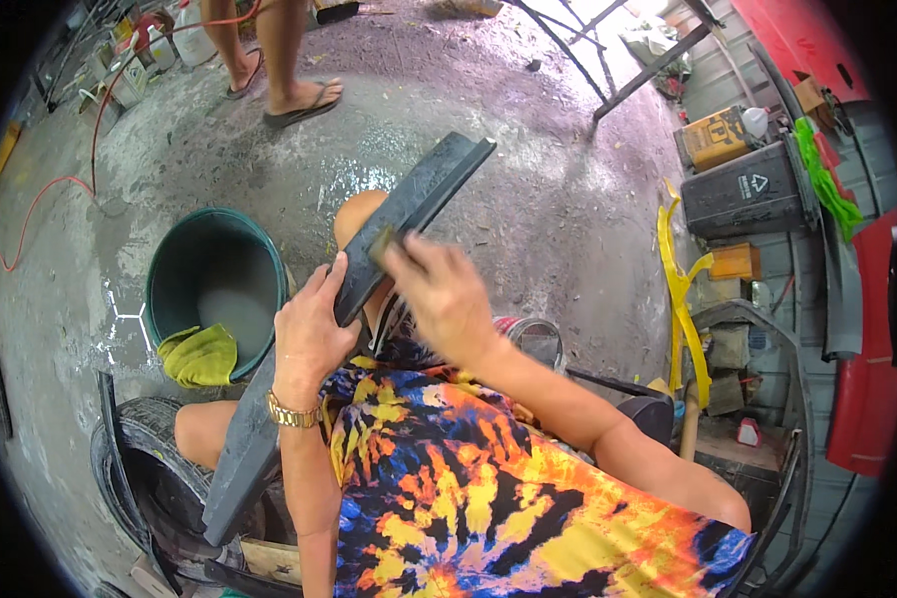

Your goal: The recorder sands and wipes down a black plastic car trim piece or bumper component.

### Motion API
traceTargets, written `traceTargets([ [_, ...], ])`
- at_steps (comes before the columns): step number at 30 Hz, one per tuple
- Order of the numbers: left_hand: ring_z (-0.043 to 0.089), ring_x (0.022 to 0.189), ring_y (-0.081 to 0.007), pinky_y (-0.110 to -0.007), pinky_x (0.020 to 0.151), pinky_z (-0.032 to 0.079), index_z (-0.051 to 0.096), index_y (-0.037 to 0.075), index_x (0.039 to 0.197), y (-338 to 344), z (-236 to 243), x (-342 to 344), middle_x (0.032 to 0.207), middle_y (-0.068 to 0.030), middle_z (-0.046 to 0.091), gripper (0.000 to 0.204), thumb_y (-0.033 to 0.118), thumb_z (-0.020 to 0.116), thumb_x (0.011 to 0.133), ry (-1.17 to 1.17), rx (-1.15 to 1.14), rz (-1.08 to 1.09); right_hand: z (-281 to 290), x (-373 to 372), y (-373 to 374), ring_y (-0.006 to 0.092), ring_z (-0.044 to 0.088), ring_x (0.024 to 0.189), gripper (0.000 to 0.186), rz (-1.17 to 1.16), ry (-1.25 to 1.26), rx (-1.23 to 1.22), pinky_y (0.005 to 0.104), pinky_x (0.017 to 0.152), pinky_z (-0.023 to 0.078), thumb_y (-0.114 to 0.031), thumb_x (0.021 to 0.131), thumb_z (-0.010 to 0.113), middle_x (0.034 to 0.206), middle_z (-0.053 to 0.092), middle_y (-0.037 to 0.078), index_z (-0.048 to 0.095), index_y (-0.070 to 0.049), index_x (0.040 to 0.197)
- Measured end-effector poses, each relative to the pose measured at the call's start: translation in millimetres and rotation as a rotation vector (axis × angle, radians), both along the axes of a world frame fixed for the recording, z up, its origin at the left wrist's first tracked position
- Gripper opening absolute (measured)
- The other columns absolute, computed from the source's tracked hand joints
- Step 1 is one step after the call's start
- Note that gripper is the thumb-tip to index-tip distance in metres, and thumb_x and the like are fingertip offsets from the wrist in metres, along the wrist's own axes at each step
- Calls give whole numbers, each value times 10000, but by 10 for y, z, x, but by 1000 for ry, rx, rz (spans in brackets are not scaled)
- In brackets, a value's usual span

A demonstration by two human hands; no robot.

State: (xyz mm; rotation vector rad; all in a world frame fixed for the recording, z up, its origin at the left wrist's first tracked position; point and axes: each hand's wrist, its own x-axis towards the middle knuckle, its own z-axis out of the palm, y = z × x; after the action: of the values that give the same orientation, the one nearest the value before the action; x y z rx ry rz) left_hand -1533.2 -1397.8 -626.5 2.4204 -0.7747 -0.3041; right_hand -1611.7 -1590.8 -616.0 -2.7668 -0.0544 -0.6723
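Note:
A long dark grey trim panel (424, 184) lies slantwise across my lap, its far end pointing up and to the right and its near end down beside my left thigh. My left hand (314, 324), with a gold watch (294, 411) on the wrist, grips the panel around its middle. Slightly farther along, my right hand (447, 299) pinches a small olive-brown pad (381, 245) against the panel's face. Motion blurs those fingers, and the pad's exact kind is unclear. A dark green bucket (159, 299) of cloudy liquid stands to the left, with a yellow-green cloth (199, 356) over its rim.
Someone in flip-flops (304, 105) stands ahead near a red hose (65, 179). A tyre (110, 448) lies by my left leg. To the right are a metal can (538, 344), yellow strips (680, 299), a grey bin (747, 194) and red panels (862, 399). Metal legs (648, 75) stand far right.

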Motion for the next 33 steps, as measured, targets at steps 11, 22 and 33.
traceTargets([
  [11,672,1078,-382,-461,886,569,512,116,1484,5,47,3,1337,-184,628,808,160,773,721,2,-12,-12,-25,146,-105,344,575,1077,431,123,-18,20,429,953,514,-65,854,637,1251,599,144,650,-41,1285],
  [22,649,1137,-383,-458,922,560,500,150,1508,-17,-25,-67,1377,-139,627,854,136,750,692,-18,40,34,-5,205,-42,356,587,1101,402,-62,9,118,437,965,516,-62,858,711,1272,620,125,705,-80,1259],
  [33,653,1135,-389,-451,938,558,513,148,1501,-49,-4,-9,1377,-165,629,853,130,755,683,12,25,18,-75,-32,-120,345,582,1110,382,41,-21,117,444,954,500,-78,871,699,1233,606,142,684,-48,1252],
])
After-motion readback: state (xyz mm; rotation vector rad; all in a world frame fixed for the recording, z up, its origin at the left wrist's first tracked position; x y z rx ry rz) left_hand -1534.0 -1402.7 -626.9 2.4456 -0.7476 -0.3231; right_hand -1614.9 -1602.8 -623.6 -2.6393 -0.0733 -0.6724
